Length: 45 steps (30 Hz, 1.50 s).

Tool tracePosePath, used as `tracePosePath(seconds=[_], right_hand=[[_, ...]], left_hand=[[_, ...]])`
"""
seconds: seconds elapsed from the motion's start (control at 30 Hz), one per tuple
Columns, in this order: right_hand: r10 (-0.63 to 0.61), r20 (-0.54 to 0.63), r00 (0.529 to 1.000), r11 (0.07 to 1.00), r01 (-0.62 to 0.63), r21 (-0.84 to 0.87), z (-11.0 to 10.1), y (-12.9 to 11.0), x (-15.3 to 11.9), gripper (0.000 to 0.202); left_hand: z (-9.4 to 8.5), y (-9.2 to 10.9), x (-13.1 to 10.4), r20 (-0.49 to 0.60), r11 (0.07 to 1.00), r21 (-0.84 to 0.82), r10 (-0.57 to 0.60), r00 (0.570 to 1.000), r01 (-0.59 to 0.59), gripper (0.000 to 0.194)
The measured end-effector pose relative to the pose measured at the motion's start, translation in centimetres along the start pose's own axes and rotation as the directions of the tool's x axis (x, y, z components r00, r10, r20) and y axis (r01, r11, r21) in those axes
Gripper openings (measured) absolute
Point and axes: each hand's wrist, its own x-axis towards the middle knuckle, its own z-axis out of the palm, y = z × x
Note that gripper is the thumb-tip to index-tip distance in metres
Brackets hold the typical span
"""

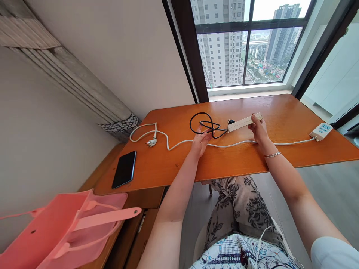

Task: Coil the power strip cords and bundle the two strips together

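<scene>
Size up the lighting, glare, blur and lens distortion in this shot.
Head view: daylight enters by the window, with the sky nearly white; a soft sheen on the table towards the window; the window frame leans, probably wide-angle distortion; no obvious motion blur on left hand or right hand.

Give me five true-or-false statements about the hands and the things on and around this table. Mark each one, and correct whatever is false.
1. The right hand grips the pale strip. True.
2. The left hand holds the phone. False: it is at the loops of the black cable; the phone lies on the table.
3. The white cable leads to the white socket block. True.
4. The white plug is inserted into the white socket block. False: it lies loose on the table, toward the left end.
5. The pink bag is at the picture's lower left. True.
</scene>
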Motion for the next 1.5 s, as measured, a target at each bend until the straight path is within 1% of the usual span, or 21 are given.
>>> tracePosePath(seconds=[0.17, 0.23, 0.3, 0.37, 0.4, 0.47, 0.6, 0.7, 0.8, 0.9, 1.0, 1.1, 1.23, 1.33, 1.43, 1.5], right_hand=[[-0.001, 0.005, 1.000, 0.997, 0.002, -0.076, -0.1, 0.2, 0.0, 0.057], [-0.011, 0.012, 1.000, 0.996, 0.012, -0.093, -0.2, 0.3, 0.0, 0.055], [-0.024, 0.010, 1.000, 0.994, 0.024, -0.104, -0.2, 0.3, 0.0, 0.053], [-0.044, 0.010, 0.999, 0.991, 0.045, -0.123, -0.3, 0.2, 0.0, 0.051], [-0.055, 0.009, 0.998, 0.990, 0.055, -0.133, -0.3, 0.2, 0.0, 0.050], [-0.067, 0.000, 0.998, 0.986, 0.066, -0.153, -0.2, 0.2, -0.1, 0.051], [-0.098, 0.005, 0.995, 0.978, 0.097, -0.182, 0.1, 0.2, -0.4, 0.051], [-0.121, 0.022, 0.992, 0.973, 0.122, -0.194, 0.3, 0.2, -0.6, 0.047], [-0.118, 0.015, 0.993, 0.976, 0.118, -0.184, 0.3, 0.1, -0.7, 0.047], [-0.089, -0.007, 0.996, 0.986, 0.088, -0.142, 0.2, 0.0, -0.5, 0.048], [-0.054, -0.060, 0.997, 0.998, 0.053, -0.027, 0.0, 0.0, -0.1, 0.048], [-0.037, -0.154, 0.987, 0.992, 0.055, 0.114, -0.5, 0.0, 0.7, 0.041], [-0.012, -0.291, 0.957, 0.968, 0.085, 0.237, -1.6, 0.1, 2.0, 0.033], [0.023, -0.378, 0.926, 0.954, 0.093, 0.284, -2.5, 0.1, 2.8, 0.036], [0.075, -0.471, 0.879, 0.927, 0.113, 0.359, -3.2, 0.0, 3.4, 0.041], [0.096, -0.490, 0.866, 0.910, 0.123, 0.396, -3.5, 0.0, 3.6, 0.043]], left_hand=[[-0.5, 0.3, 0.4, -0.072, 0.999, -0.030, 0.030, 0.997, -0.033, 0.031], [-0.7, 0.1, 0.7, -0.144, 0.999, 0.026, 0.040, 0.989, -0.037, 0.019], [-0.7, -0.1, 0.8, -0.249, 0.990, 0.130, 0.084, 0.965, -0.053, 0.003], [-0.6, -0.2, 0.9, -0.341, 0.977, 0.200, 0.135, 0.930, -0.069, 0.016], [-0.5, -0.2, 0.9, -0.365, 0.977, 0.200, 0.146, 0.920, -0.075, 0.021], [-0.2, 0.1, 0.9, -0.371, 0.987, 0.140, 0.123, 0.921, -0.075, 0.026], [0.1, 1.0, 0.6, -0.352, 0.999, -0.035, 0.023, 0.936, -0.038, 0.033], [-0.2, 1.8, 0.5, -0.363, 0.988, -0.146, -0.011, 0.932, -0.045, 0.027], [-0.8, 2.4, 0.6, -0.391, 0.976, -0.188, 0.027, 0.920, -0.108, 0.016], [-1.6, 2.7, 0.7, -0.418, 0.967, -0.188, 0.078, 0.905, -0.170, 0.020], [-2.1, 2.7, 0.9, -0.424, 0.959, -0.173, 0.134, 0.896, -0.225, 0.022], [-2.3, 2.5, 1.0, -0.450, 0.954, -0.130, 0.185, 0.874, -0.269, 0.022], [-2.3, 2.3, 1.2, -0.492, 0.958, -0.073, 0.206, 0.846, -0.276, 0.022], [-2.4, 2.0, 1.3, -0.512, 0.953, -0.048, 0.234, 0.826, -0.300, 0.028], [-2.6, 1.4, 1.6, -0.516, 0.962, 0.060, 0.259, 0.816, -0.268, 0.035], [-2.8, 0.9, 1.7, -0.511, 0.951, 0.215, 0.302, 0.805, -0.220, 0.039]])
